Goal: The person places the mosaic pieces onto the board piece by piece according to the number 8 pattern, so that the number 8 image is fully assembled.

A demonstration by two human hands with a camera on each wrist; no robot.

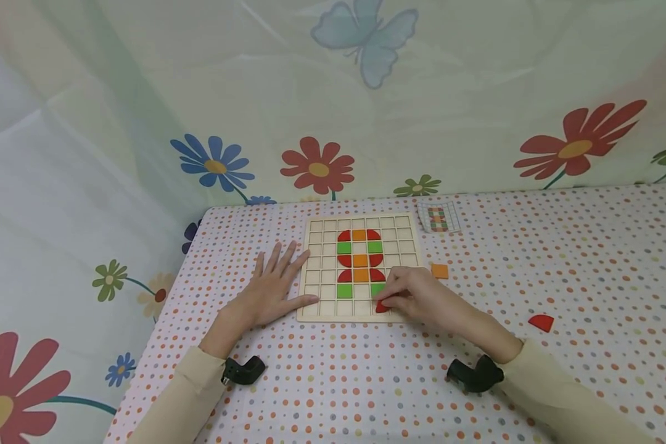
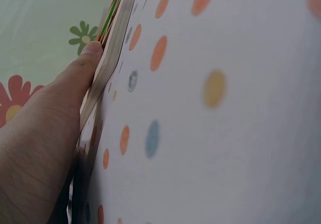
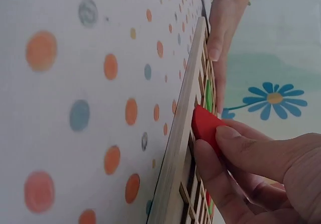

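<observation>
A wooden grid board (image 1: 313, 311) lies on the dotted tablecloth, with red quarter-round tiles, green squares and orange squares set in its middle cells. My right hand (image 1: 422, 296) pinches a red quarter-round tile (image 3: 204, 126) between thumb and fingers, over a lower cell beneath the right green square (image 1: 376, 288). In the right wrist view the tile is tilted, one corner at the grid. My left hand (image 1: 269, 290) lies flat with fingers spread at the board's left edge, its thumb (image 2: 90, 50) and fingertips touching the rim.
An orange square tile (image 1: 439, 271) lies just right of the board. Farther right is another red quarter-round tile (image 1: 541, 322). A pattern card (image 1: 438, 217) showing a similar coloured figure lies beyond the board's upper right corner. A flowered cloth hangs behind the table.
</observation>
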